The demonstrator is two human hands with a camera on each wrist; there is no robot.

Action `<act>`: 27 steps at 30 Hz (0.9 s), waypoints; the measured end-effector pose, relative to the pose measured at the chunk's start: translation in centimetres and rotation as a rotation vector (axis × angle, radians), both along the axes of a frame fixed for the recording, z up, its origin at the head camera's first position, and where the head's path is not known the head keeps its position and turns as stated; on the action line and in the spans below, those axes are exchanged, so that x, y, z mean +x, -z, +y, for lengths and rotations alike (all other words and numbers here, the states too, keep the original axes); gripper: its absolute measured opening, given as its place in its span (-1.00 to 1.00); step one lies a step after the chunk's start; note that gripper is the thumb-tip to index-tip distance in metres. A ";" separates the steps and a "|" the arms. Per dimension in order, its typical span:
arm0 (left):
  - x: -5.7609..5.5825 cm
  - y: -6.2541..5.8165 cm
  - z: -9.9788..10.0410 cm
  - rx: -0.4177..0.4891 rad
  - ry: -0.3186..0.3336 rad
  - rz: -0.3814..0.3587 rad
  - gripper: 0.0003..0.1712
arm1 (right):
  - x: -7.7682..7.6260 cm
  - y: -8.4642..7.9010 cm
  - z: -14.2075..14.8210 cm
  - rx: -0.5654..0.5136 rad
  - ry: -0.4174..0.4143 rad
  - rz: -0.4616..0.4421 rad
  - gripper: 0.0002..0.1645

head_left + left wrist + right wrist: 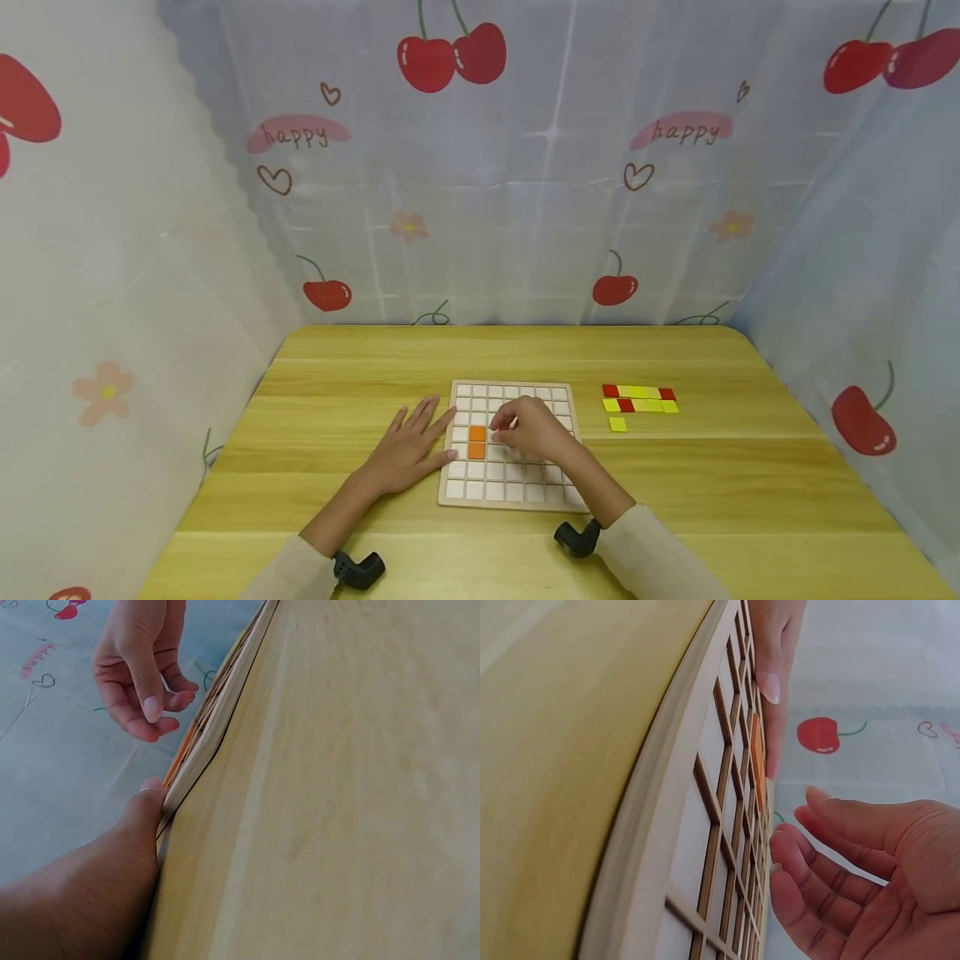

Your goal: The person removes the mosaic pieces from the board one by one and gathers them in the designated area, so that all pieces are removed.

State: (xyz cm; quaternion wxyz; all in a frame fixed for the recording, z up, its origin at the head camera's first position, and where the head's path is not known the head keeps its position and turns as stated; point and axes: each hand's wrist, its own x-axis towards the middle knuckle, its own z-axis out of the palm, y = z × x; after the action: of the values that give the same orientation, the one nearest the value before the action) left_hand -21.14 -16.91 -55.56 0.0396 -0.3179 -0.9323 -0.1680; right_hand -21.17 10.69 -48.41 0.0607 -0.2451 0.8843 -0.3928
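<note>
A square wooden grid board (513, 505) with white cells lies on the table. Two orange tiles (477, 442) sit one above the other in cells near its left side. My left hand (405, 454) lies flat with spread fingers, its thumb and index fingertips at the board's left edge. Over the middle of the board hovers my right hand (531, 427), its fingertips just right of the orange tiles. In the right wrist view, the right fingers (832, 889) are loosely bent, with a gap to the thumb and nothing between them.
Right of the board, red and yellow tiles (636, 406) lie in two rows, with a single yellow tile (617, 425) below them. A cherry-patterned curtain (480, 208) hangs behind the wooden table (750, 500) and along both sides.
</note>
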 end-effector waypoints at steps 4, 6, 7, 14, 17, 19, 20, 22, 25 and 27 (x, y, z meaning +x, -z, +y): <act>-0.2 0.3 0.0 0.012 0.001 0.009 -0.13 | -0.4 0.2 -0.6 0.018 0.000 0.007 -0.94; -0.2 0.5 0.0 0.004 -0.002 0.011 -0.13 | -0.5 0.2 -0.9 0.018 -0.001 -0.009 -0.95; -0.3 0.5 0.0 -0.002 -0.003 0.012 -0.12 | -0.6 0.2 -1.0 0.016 -0.001 -0.019 -0.96; -0.4 0.6 -0.2 -0.027 -0.009 0.004 -0.11 | -1.3 0.6 -1.5 0.022 0.004 -0.055 -0.96; -0.4 0.5 -0.1 -0.034 -0.010 -0.007 -0.11 | -1.4 0.6 -1.5 0.034 0.012 -0.065 -0.96; -0.5 0.6 -0.1 -0.034 -0.010 -0.003 -0.11 | -1.5 0.7 -1.5 0.041 0.018 -0.071 -0.97; -0.4 0.6 -0.1 -0.036 -0.011 -0.002 -0.11 | -1.5 0.7 -1.6 0.041 0.020 -0.072 -0.97; -0.4 0.6 -0.1 -0.036 -0.012 -0.003 -0.11 | -1.6 0.7 -1.6 0.038 0.020 -0.073 -0.96; -0.4 0.5 -0.1 -0.028 -0.013 -0.011 -0.10 | -1.6 0.7 -1.7 0.036 0.015 -0.068 -0.96; -0.3 0.5 -0.1 -0.026 -0.015 -0.013 -0.10 | -1.6 0.7 -1.8 0.039 0.012 -0.062 -0.95</act>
State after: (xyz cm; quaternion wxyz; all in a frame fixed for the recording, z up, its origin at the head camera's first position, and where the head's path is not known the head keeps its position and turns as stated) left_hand -21.44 -17.01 -56.06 0.0305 -0.3103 -0.9369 -0.1579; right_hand -22.79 8.92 -49.13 0.0906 -0.2264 0.8908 -0.3833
